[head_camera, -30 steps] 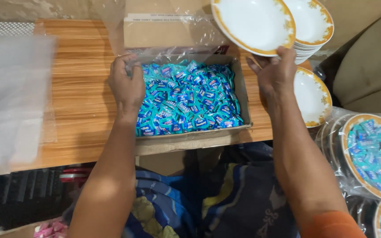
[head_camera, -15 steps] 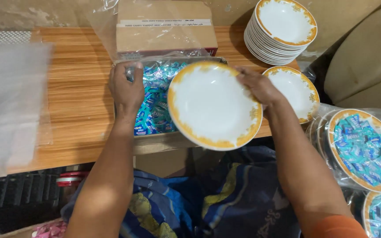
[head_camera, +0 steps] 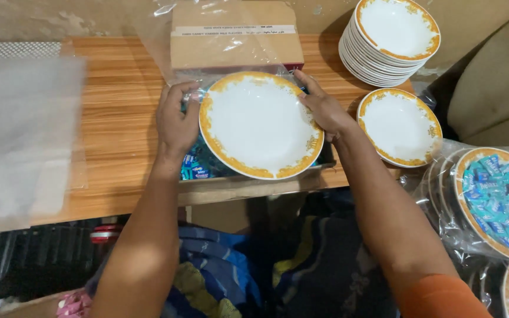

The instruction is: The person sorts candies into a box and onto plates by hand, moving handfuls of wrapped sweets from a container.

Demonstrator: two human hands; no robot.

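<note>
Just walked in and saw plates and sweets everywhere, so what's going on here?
A person holds a white plate with a gold rim in both hands, the left hand and the right hand each at one edge. The plate sits over an open box of blue-wrapped sweets on a wooden table. A stack of matching plates and one single plate stand to the right, and plates filled with sweets, wrapped in clear plastic, lie beyond.

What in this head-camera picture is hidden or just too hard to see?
- Box of blue wrapped sweets: mostly hidden under the white plate; how full it is cannot be told.
- Right hand: its palm is hidden; whether it grips the plate or only rests on it is unclear.
- Left hand: fingertips blurred by crinkled plastic wrap.
- Filled plate: cut off by the right edge.
- Plate stack: count unreadable.
</note>
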